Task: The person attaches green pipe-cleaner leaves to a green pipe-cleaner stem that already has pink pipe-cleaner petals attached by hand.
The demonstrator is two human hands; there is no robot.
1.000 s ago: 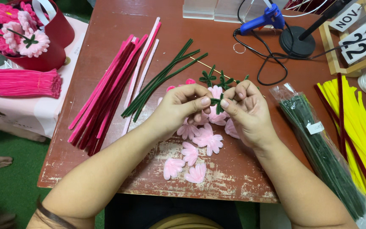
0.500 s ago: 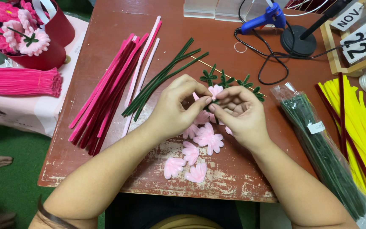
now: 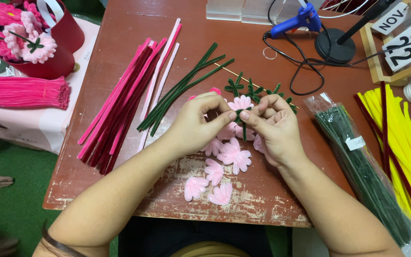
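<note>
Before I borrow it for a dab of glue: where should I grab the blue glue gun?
Take the blue glue gun by its handle, coming from the near side; it lies flat with its cable looping toward the stand base, so lift gently to avoid snagging.

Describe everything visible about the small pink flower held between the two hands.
The pink flower is small and fuzzy, apparently bent from pipe cleaner, with rounded looped petals fanned upward. A dark green stem of the same fuzzy look hangs below it. It is held above the worn brown table, pinched from one side by the left hand and from the other by the right hand. Loose pink petal pieces lie beneath.
</note>
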